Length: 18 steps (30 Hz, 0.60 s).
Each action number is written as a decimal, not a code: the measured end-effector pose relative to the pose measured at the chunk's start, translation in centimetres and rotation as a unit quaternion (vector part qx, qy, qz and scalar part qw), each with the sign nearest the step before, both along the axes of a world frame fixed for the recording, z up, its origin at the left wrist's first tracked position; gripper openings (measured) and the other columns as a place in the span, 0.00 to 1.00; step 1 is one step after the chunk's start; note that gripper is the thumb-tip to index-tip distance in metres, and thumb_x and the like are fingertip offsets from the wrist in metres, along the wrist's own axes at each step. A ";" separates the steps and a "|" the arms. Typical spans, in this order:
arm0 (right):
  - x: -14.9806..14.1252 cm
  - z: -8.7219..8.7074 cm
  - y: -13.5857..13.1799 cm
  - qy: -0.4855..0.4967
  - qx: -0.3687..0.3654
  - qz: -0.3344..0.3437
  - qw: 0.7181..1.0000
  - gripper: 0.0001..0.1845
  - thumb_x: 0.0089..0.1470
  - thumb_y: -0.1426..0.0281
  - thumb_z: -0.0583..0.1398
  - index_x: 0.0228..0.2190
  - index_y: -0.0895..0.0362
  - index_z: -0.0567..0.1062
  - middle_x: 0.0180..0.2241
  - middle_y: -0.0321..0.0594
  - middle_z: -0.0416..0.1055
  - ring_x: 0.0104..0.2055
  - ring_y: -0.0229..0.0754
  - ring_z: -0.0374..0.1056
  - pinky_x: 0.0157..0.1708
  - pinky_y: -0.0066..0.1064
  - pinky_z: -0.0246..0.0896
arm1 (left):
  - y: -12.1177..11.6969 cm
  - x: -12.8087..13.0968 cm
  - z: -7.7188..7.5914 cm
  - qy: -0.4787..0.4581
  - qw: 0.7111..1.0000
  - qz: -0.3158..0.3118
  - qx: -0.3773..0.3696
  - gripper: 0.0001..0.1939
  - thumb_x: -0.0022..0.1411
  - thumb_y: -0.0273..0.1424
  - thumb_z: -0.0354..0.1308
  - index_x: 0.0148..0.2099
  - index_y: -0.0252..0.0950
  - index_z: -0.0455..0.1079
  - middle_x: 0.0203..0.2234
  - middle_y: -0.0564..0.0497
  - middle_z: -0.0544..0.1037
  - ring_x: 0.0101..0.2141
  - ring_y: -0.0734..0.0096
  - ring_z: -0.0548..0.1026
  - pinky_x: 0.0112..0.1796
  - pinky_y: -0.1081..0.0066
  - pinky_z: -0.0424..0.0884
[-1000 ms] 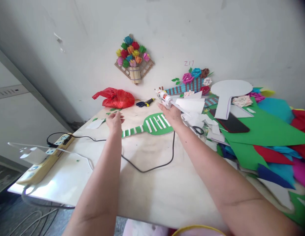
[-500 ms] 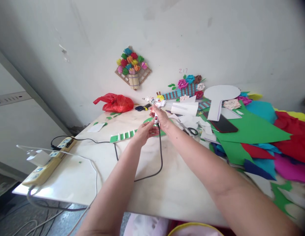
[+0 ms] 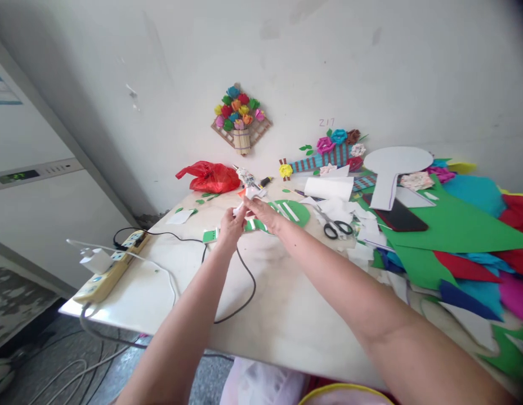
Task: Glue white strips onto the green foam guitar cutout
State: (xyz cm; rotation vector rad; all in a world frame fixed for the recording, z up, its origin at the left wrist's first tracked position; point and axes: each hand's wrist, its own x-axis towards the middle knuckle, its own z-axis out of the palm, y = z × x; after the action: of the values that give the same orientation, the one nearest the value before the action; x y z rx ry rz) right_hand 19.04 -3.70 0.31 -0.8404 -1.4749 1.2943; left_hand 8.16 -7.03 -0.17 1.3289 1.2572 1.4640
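A white hot glue gun (image 3: pixel 251 192) is held above the table between both my hands, its nozzle end pointing up and to the left. My left hand (image 3: pixel 232 226) is closed at the lower handle. My right hand (image 3: pixel 262 214) is closed on the gun from the right, its fingers partly hidden. Beneath them lies a green round-ended paper piece (image 3: pixel 301 211) with white strips; its long neck runs left, partly covered by my hands. The gun's black cord (image 3: pixel 253 287) loops over the table toward me.
Black-handled scissors (image 3: pixel 338 228) lie among white paper scraps. A dark phone (image 3: pixel 402 216) and coloured sheets (image 3: pixel 438 225) cover the right side. A red plastic bag (image 3: pixel 214 179) sits at the back left. Along the left edge rests a power strip (image 3: pixel 107 278) with cables.
The glue gun has swung leftward and tilted in my hands, and its cord has shifted left. More of the green piece and the scissors now show. The camera view has turned left.
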 end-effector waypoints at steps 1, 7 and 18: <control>-0.3 -0.4 -0.1 -0.028 0.004 0.005 1.000 0.31 0.43 0.49 0.57 0.44 0.57 0.70 0.41 0.42 0.70 0.41 0.39 0.66 0.41 0.31 0.58 | 0.3 -1.3 0.1 0.004 1.000 0.015 0.006 0.18 0.52 0.46 0.54 0.30 0.36 0.56 0.11 0.61 0.59 0.11 0.85 0.52 0.13 0.81 0.46; -0.2 -3.6 -0.3 -0.194 0.034 -0.062 0.978 0.26 0.44 0.60 0.60 0.44 0.62 0.72 0.39 0.45 0.71 0.39 0.39 0.67 0.40 0.30 0.59 | 2.9 -9.5 -0.3 0.059 0.994 0.084 -0.046 0.17 0.51 0.45 0.52 0.29 0.36 0.56 0.10 0.61 0.59 0.10 0.85 0.51 0.13 0.81 0.43; 6.7 -2.6 2.6 -0.355 0.065 -0.362 0.860 0.12 0.48 0.66 0.55 0.32 0.54 0.76 0.33 0.37 0.75 0.37 0.40 0.68 0.40 0.30 0.58 | 6.5 -13.3 -2.8 0.095 0.953 0.135 -0.254 0.17 0.51 0.45 0.50 0.25 0.36 0.55 0.12 0.57 0.59 0.10 0.84 0.49 0.12 0.79 0.46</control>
State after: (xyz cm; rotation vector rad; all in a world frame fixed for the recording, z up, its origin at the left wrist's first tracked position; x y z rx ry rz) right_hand 25.75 -1.12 -2.32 -1.6890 -1.5114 0.3024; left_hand -5.15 -0.50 -2.95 0.9879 1.8525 1.0888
